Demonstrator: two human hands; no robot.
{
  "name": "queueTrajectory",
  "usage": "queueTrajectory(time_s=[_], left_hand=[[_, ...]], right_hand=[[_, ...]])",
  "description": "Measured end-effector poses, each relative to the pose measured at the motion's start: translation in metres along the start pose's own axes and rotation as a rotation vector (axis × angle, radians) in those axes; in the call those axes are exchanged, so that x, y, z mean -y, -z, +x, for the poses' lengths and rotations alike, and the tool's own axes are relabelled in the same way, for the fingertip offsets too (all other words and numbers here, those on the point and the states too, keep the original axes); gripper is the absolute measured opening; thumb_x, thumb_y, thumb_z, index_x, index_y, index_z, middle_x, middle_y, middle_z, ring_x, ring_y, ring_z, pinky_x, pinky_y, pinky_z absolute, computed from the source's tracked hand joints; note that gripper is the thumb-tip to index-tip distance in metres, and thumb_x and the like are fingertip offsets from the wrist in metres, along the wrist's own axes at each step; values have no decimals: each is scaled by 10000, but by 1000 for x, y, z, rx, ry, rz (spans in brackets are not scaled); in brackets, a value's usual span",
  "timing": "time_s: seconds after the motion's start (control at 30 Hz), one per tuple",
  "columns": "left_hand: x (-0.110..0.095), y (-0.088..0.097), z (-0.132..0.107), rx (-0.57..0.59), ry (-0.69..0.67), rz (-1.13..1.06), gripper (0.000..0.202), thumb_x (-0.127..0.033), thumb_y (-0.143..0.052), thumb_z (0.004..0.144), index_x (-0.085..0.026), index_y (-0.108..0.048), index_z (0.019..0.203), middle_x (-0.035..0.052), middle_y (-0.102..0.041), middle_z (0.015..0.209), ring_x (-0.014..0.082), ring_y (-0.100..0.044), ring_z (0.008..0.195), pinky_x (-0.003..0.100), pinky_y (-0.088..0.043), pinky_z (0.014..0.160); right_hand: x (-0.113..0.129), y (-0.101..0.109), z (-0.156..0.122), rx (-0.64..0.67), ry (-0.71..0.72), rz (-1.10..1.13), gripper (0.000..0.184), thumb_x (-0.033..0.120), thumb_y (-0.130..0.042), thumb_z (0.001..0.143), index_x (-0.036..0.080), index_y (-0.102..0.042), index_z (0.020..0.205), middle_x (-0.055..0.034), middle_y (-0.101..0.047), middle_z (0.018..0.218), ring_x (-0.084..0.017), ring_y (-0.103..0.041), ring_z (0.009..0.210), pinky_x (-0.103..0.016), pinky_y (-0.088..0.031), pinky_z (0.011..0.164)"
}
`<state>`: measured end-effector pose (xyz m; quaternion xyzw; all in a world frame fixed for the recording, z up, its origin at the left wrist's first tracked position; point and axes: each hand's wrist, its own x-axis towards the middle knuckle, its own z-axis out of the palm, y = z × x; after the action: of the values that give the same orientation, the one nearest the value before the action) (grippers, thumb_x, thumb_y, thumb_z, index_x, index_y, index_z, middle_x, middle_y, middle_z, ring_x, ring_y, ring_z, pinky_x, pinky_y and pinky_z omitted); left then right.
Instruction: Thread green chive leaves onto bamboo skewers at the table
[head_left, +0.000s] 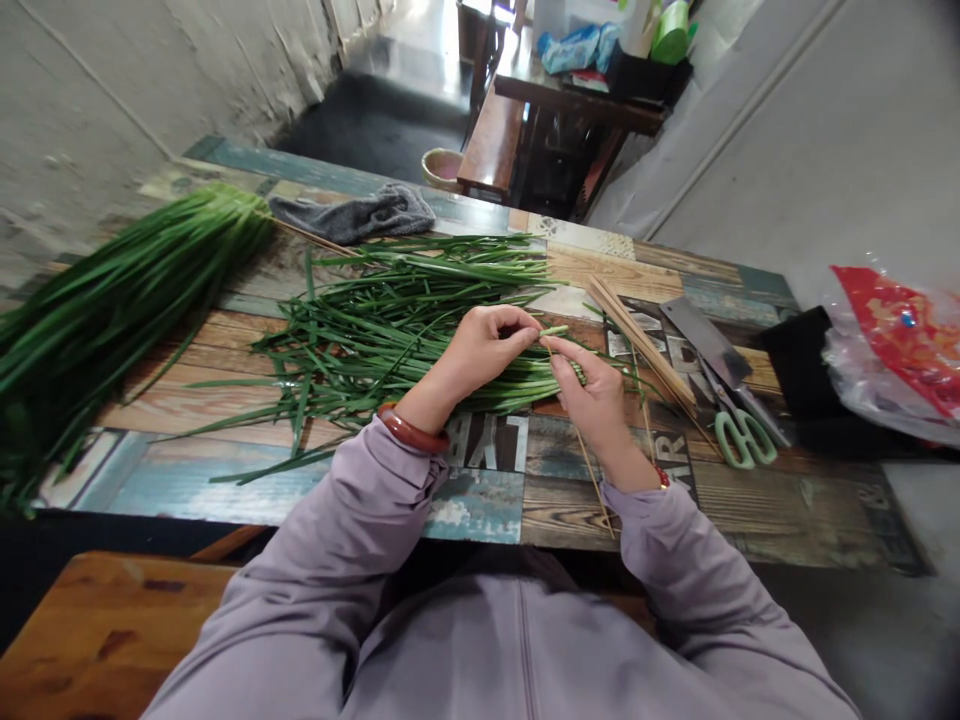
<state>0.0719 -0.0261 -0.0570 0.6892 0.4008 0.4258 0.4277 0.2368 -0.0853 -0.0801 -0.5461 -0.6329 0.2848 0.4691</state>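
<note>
Loose green garlic chives (390,330) lie in a heap across the middle of the table, their pale stem ends to the right. Over those ends my left hand (487,345) is closed in a pinch on a few chive stems. Close against it, my right hand (592,390) is closed on a thin bamboo skewer (589,460), which slants down toward the table's near edge. The skewer's tip is at the stems between my fingertips; whether it has pierced them I cannot tell. Pale stem ends also show beneath my right fingers.
More bamboo skewers (645,345) lie right of my hands, beside a cleaver (709,340) and green-handled scissors (742,437). A large chive bundle (142,280) lies at left, near a grey cloth (360,215). A red and clear plastic bag (900,340) is at far right.
</note>
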Motion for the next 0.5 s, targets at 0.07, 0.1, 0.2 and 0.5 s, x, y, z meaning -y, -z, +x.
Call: queueTrajectory(time_s=[0.07, 0.1, 0.2, 0.5], left_hand=[[0, 0, 0, 2, -3, -3, 178, -255, -604, 800, -137, -734, 773, 33, -734, 784, 148, -643, 751, 255, -493, 736], [0, 0, 0, 3, -5, -4, 180, -257, -603, 800, -136, -734, 772, 34, -734, 784, 148, -643, 750, 254, -493, 734], [-1, 1, 0, 3, -3, 0, 179, -252, -604, 800, -134, -735, 769, 34, -735, 787, 147, -643, 748, 254, -490, 732], [-1, 0, 0, 11, -18, 34, 142, -220, -626, 784, -146, -736, 734, 30, -733, 781, 146, -650, 761, 252, -495, 755]], right_hand=[[0, 0, 0, -1, -9, 1, 300, 332, -540, 905, 250, -734, 1119, -24, -768, 1020, -219, -711, 1029, -368, -582, 920], [0, 0, 0, -1, -11, 0, 301, 331, -542, 903, 248, -735, 1118, -23, -769, 1022, -218, -712, 1030, -370, -580, 927], [-1, -1, 1, -7, 4, -4, 303, 324, -542, 898, 232, -739, 1109, -30, -770, 1043, -213, -716, 1023, -367, -574, 943], [-2, -1, 2, -46, 47, -61, 259, 330, -547, 898, 238, -750, 1030, -32, -770, 1063, -191, -713, 1008, -332, -552, 944]])
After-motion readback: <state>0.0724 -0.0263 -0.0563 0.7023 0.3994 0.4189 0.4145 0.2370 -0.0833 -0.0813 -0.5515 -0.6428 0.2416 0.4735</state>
